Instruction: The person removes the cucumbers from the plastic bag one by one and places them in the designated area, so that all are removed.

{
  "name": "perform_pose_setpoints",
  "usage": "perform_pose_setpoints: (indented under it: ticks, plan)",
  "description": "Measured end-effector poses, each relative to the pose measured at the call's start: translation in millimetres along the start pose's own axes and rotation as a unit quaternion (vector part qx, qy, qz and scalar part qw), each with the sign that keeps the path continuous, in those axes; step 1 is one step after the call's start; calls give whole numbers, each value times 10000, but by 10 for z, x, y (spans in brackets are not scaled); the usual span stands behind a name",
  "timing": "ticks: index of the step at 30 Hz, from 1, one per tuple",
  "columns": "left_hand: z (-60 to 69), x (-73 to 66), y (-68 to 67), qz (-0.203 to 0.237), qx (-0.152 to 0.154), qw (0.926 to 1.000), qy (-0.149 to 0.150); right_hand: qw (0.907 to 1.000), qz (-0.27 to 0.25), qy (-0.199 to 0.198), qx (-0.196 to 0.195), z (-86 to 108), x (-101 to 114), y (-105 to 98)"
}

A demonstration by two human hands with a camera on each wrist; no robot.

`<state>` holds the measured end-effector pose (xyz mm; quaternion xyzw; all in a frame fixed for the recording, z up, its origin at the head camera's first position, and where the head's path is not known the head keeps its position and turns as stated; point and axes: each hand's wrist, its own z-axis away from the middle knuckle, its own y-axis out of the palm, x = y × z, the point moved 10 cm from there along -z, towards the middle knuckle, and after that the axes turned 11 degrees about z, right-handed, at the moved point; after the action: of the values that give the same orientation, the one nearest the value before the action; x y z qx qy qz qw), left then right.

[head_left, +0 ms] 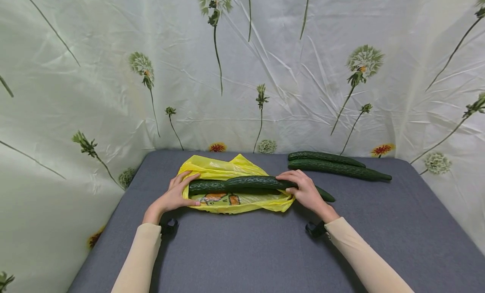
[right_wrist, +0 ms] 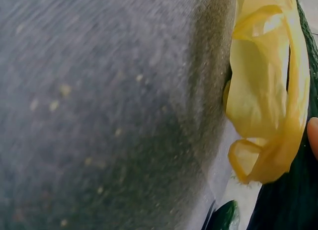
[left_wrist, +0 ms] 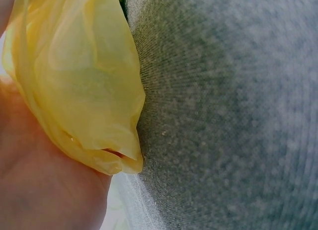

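A yellow plastic bag (head_left: 223, 170) lies with its opening spread, a printed picture showing on its inner side. Inside it, side by side and partly overlapping, are a cucumber (head_left: 206, 186) and another cucumber (head_left: 254, 182) on top. A tapered cucumber end (head_left: 326, 195) sticks out past the right side. My left hand (head_left: 175, 196) grips the bag's left end, fingers at the far edge and thumb at the near edge. With my right hand (head_left: 307, 194) I hold the upper cucumber's right part, fingers over it, thumb near the bag's rim.
Two more cucumbers (head_left: 339, 167) lie together at the back right of the grey cloth-covered table (head_left: 242, 251). Behind the table hangs a pale curtain (head_left: 303, 74) with dandelion prints. A black band (head_left: 316, 229) is on my right wrist.
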<state>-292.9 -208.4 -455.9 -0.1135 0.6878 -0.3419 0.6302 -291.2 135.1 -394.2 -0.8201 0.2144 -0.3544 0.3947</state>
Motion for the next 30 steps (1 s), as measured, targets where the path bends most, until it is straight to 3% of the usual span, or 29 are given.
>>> perform_pose_setpoints:
  ticks: [30]
  plan:
    - [7, 8, 0, 5, -39, 9999, -92, 9986, 155, 432, -258, 199, -315, -222]
